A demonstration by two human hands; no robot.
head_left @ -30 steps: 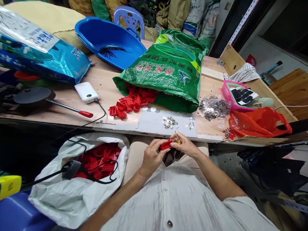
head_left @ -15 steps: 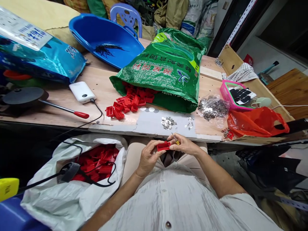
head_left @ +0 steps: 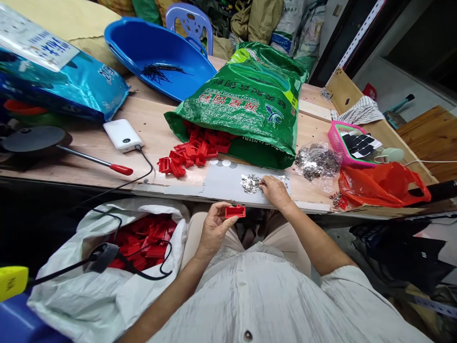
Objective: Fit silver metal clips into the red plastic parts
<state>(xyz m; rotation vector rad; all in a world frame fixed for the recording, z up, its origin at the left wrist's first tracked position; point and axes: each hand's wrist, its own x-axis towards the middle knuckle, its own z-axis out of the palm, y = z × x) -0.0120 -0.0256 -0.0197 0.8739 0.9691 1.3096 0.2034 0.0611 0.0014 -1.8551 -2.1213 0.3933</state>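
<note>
I see the L hand [head_left: 214, 229] now alone on the red plastic part [head_left: 235, 211]: narrow grip, part at the fingertips, looks pinched between thumb & fingers, held above the person's lap, just short of the table edge. vs earlier frame, the hands are no longer together on it, now well apart.

R hand [head_left: 276, 194] has moved forward onto the grey card sheet [head_left: 228, 186], fingertips [head_left: 263, 181] just beside the pile of small silver pieces [head_left: 250, 183]. Fingers bunched, narrow; I can't tell if they hold anything, too small from this view.

Around them, on the wood table [head_left: 153, 126]: green woven sack [head_left: 250, 102] on its side, mouth toward the person, loose red parts [head_left: 189, 153] spilling out next to the card. Clear plastic bag of silver bits [head_left: 316, 162] sits R of the sack, pink basket [head_left: 337, 138] & orange plastic bag [head_left: 378, 186] just past it. Blue basin [head_left: 153, 57] w/ dark strips in it at the back, white power bank [head_left: 123, 135] on the L.

Below table edge, L of the person's lap: white sack [head_left: 71, 305] full of red parts [head_left: 143, 250], black cable [head_left: 139, 267] lying across it.
</note>
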